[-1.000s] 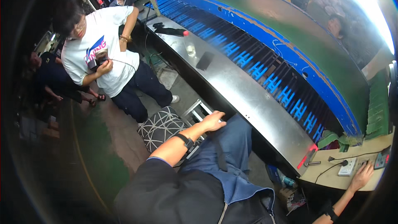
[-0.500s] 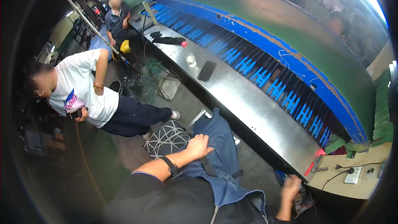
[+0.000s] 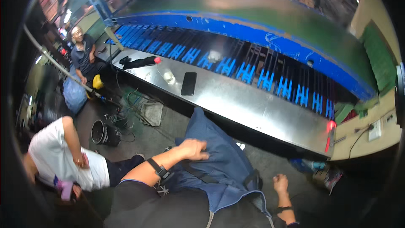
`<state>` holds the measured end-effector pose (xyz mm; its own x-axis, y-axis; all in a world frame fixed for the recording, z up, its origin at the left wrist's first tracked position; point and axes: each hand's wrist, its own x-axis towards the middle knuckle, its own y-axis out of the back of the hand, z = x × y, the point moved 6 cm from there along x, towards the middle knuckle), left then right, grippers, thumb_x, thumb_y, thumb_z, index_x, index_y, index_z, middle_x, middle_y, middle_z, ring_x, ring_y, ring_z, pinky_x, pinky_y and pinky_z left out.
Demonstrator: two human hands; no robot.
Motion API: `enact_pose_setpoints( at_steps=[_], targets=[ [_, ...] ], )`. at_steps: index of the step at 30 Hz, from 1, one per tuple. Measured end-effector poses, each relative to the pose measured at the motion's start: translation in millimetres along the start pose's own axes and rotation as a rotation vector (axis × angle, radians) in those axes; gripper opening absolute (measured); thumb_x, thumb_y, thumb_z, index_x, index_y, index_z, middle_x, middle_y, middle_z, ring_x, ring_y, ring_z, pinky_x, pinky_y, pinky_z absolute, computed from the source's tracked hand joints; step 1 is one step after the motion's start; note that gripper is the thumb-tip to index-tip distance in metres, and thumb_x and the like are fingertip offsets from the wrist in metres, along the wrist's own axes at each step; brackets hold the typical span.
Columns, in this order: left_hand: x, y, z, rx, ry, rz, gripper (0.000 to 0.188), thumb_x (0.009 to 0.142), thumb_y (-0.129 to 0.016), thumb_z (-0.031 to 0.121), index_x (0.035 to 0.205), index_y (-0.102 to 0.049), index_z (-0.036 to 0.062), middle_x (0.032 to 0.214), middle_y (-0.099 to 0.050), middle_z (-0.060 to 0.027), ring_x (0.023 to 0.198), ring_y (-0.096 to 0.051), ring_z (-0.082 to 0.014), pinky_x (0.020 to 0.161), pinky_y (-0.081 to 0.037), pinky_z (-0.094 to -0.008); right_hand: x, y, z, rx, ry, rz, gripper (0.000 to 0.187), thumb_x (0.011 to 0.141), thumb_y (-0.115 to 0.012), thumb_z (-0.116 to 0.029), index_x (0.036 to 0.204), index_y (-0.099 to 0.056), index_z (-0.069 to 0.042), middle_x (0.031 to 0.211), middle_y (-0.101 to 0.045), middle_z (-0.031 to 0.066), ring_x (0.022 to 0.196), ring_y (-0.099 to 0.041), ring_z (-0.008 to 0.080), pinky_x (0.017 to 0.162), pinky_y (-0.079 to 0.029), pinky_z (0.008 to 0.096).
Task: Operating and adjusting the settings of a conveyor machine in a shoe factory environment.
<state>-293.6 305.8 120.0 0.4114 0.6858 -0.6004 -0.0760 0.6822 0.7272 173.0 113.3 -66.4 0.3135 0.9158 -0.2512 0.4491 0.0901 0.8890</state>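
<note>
Blue denim apron (image 3: 223,154) lay under the left hand (image 3: 193,150), whose fingers were loosely extended; contact unclear. Hands were apart. Right hand (image 3: 280,183) had curled fingers; grip unclear. Black phone (image 3: 188,83) lay beyond the left hand.

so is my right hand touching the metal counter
Apart: the head view plainly shows grey floor between the right hand and the near edge of the metal counter.

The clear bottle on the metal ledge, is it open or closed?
Closed: the clear bottle has a red cap on its neck. How tightly it is screwed, I cannot tell.
</note>
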Motion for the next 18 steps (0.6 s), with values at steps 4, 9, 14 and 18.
enact_pose_setpoints(
  at_steps=[4, 9, 14, 18],
  targets=[
    [51, 20, -31, -0.024, -0.279, 0.644, 0.044, 0.084, -0.071, 0.031, 0.116, -0.06, 0.0037, 0.118, -0.059, -0.0163, 0.117, -0.054, -0.0349, 0.096, -0.044, -0.046, -17, -49, -1, 0.064, -0.205, 0.024, 0.028, 0.087, -0.068, -0.02, 0.106, -0.066, 0.001, 0.105, -0.063, 0.0228, 0.099, -0.061, 0.0406, 0.085, -0.05, 0.0471],
    [97, -2, -72, 0.19, -0.275, 0.713, 0.027, 0.079, -0.071, 0.029, 0.088, -0.069, 0.0041, 0.095, -0.069, -0.0138, 0.101, -0.062, -0.0299, 0.091, -0.044, -0.0437, -57, -41, -35, 0.034, -0.349, 0.088, 0.046, 0.087, -0.068, -0.032, 0.118, -0.062, 0.001, 0.115, -0.06, 0.0259, 0.108, -0.057, 0.0432, 0.094, -0.046, 0.0471],
    [95, 12, -115, -0.032, -0.249, 0.736, 0.032, 0.08, -0.065, 0.035, 0.085, -0.069, 0.0032, 0.089, -0.07, -0.0186, 0.09, -0.067, -0.0345, 0.08, -0.051, -0.0485, -16, 27, -115, -0.069, -0.137, 0.32, 0.065, 0.089, -0.065, -0.042, 0.138, -0.05, -0.003, 0.138, -0.05, 0.0273, 0.127, -0.047, 0.0437, 0.108, -0.039, 0.0461],
    [91, 8, -168, -0.255, -0.059, 0.742, 0.04, 0.087, -0.062, 0.041, 0.104, -0.072, 0.0065, 0.102, -0.071, -0.0168, 0.103, -0.065, -0.0345, 0.091, -0.05, -0.0442, 30, 61, -176, -0.253, 0.024, 0.397, 0.059, 0.085, -0.065, -0.047, 0.133, -0.059, -0.014, 0.135, -0.055, 0.0186, 0.13, -0.045, 0.0361, 0.106, -0.038, 0.0501]
  ],
)
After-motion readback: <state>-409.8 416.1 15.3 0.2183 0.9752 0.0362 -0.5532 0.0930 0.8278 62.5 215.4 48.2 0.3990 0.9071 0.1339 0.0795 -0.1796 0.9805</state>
